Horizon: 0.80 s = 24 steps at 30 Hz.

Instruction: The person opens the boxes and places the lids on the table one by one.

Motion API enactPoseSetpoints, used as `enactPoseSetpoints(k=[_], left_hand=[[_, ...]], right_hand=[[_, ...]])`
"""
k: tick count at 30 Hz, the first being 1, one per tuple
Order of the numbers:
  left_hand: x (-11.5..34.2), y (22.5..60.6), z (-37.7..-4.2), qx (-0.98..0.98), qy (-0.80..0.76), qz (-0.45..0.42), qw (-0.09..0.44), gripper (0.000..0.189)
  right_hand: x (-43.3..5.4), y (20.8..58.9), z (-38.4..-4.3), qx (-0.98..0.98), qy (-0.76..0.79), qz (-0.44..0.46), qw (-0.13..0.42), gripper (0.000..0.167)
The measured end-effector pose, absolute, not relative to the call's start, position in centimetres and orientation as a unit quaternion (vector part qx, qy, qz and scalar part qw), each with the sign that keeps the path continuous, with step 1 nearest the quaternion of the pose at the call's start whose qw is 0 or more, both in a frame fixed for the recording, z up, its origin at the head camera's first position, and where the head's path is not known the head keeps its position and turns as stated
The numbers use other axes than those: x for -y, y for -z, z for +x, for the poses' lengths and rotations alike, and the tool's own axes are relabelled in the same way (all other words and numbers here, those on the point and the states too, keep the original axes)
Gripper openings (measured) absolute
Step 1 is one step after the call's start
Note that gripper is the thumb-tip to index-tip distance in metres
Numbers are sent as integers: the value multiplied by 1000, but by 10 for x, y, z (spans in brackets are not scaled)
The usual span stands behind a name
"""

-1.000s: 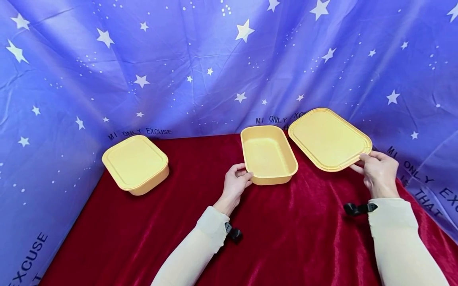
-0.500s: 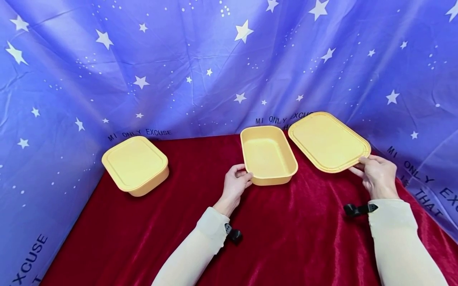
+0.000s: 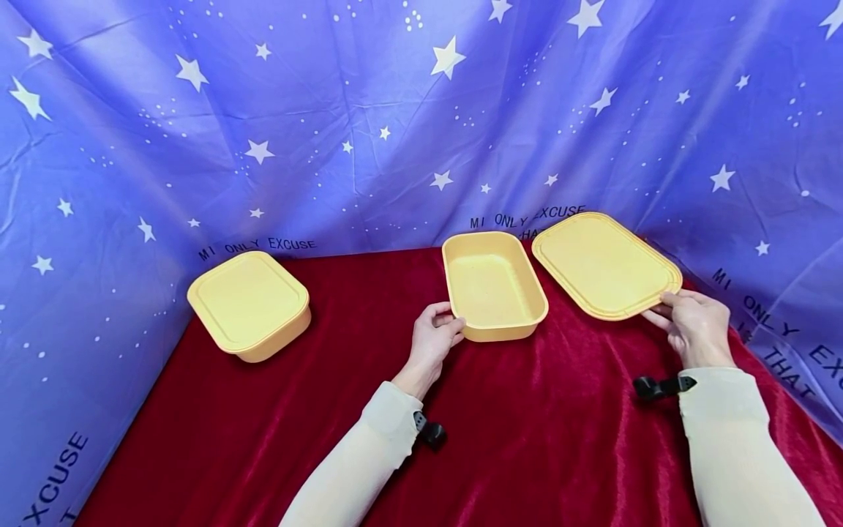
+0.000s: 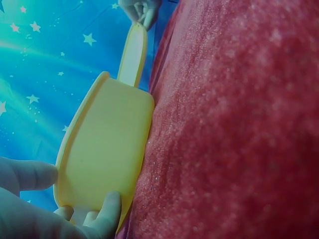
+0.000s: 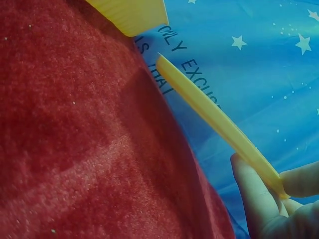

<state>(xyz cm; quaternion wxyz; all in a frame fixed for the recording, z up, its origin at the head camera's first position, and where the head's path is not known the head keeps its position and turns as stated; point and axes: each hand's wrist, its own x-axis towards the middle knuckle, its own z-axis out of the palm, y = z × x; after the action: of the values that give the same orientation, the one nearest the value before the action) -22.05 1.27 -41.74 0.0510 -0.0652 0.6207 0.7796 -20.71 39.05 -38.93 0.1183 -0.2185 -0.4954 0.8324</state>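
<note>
As both arms reach forward from the bottom edge of the head view, the left sleeve (image 3: 352,465) and the right sleeve (image 3: 727,443), both pale, lie nearest. A small black camera (image 3: 432,433) sits at the left cuff, and a second black camera (image 3: 650,387) at the right one. Under them spreads a red cloth (image 3: 263,439), wrinkled and shiny.

Beyond the cuffs, the left hand (image 3: 431,344) pinches the near left corner of the open box (image 3: 495,289), its thumb at the rim and its other fingers against the outer wall, as the left wrist view shows. The open box is yellow and stands upright on the cloth, right of centre, its inner floor facing up. The right hand (image 3: 701,326) grasps the near right corner of a yellow lid (image 3: 606,267), thumb on top and fingers beneath. The lid is tilted, just beside the open box but apart from it, its gripped corner raised; whether its far edge touches anything cannot be told.

Well apart to the left, a yellow lidded box (image 3: 250,306) rests on the cloth.

Farthest back hangs a blue curtain (image 3: 356,80) with white stars (image 3: 449,58) and dark lettering (image 3: 293,245) along its lower part.
</note>
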Motion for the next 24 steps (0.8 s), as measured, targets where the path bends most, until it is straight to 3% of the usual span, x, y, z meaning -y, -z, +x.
enactPoseSetpoints(k=[24], left_hand=[[-13, 416, -220, -621, -780, -63, 52, 43]], right_hand=[[-391, 394, -208, 486, -837, -230, 100, 22]])
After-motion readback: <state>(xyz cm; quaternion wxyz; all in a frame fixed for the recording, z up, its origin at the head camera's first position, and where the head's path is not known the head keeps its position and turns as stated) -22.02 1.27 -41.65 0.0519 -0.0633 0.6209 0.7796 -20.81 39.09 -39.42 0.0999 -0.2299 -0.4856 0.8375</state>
